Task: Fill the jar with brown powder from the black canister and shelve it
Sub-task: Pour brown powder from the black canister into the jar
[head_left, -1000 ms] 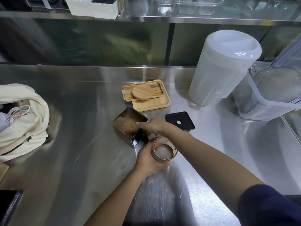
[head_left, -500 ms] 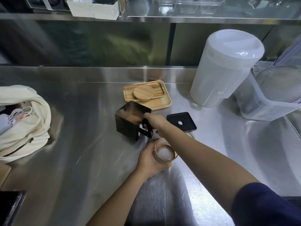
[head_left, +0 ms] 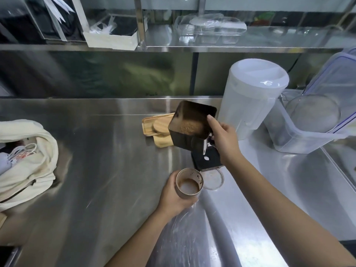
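The square black canister [head_left: 189, 130] hangs in the air above the steel counter, tilted with its open mouth toward me, brown powder showing inside. My right hand [head_left: 223, 139] grips its right side. Nearer to me, the small round jar [head_left: 189, 183] stands on the counter with a thin layer of brown powder at its bottom; my left hand [head_left: 173, 195] is wrapped around it from the left. The canister's black square lid [head_left: 207, 160] lies flat between the two, and a clear round lid [head_left: 213, 179] lies right of the jar.
A wooden tray [head_left: 152, 124] with a round wooden lid [head_left: 159, 126] sits behind the canister. A tall white pitcher [head_left: 248, 97] and clear plastic bins [head_left: 316, 120] stand at right. A cream cloth bag [head_left: 27, 160] lies at left. A steel shelf [head_left: 231, 43] runs overhead.
My right hand has lifted the canister off the counter, up and to the right, with its mouth tipped toward me. My left hand has stayed on the jar.
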A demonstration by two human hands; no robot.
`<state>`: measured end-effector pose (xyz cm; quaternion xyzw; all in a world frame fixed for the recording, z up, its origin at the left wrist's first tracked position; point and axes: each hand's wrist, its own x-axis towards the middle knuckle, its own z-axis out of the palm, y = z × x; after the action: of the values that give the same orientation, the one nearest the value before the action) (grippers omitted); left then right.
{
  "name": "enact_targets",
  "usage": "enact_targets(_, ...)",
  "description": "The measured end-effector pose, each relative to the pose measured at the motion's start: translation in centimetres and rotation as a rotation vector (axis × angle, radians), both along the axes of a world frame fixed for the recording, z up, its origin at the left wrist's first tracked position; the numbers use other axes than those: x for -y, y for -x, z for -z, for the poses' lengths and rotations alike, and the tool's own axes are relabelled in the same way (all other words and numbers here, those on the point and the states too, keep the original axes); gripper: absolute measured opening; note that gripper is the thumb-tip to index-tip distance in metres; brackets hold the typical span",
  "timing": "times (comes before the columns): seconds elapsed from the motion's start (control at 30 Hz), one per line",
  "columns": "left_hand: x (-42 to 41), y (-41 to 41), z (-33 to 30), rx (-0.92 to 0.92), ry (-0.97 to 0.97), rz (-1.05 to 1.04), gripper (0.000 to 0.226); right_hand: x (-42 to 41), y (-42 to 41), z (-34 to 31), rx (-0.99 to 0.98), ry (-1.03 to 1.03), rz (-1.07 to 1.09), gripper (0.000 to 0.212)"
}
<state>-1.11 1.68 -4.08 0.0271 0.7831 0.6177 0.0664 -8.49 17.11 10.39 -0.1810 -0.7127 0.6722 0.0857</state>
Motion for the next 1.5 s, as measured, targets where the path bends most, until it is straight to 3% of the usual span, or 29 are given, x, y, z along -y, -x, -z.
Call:
enact_targets(0.17, -0.5, 0.1, -0.2, 0.012, -0.023, -0.013, 0.1, -2.5, -3.0, 1.6, 0.026, -0.039, 0.03, 0.043)
enact_targets(0.37, -0.5, 0.3, 0.2, 0.017, 0.023, -0.062, 0.078, -3.5, -5.5, 4.0, -0.146, -0.43, 0.113, 0.042)
enact_targets(0.5, -0.4, 0.7, 0.3, 0.009, 0.088, -0.05, 0.077, -3.7, -6.1, 4.3, -0.259, -0.698, 0.06, 0.042)
enact_targets(0.67, -0.4, 0.7, 0.3, -0.023, 0.11, -0.061, 0.072, -3.7, -6.1, 4.2, -0.334, -0.89, -0.043, 0.039)
enact_targets(1.5, -0.5, 0.9, 1.1, -0.007, 0.176, -0.097, 0.079, -2.0, -6.3, 3.2, -0.483, -1.265, -0.159, 0.036)
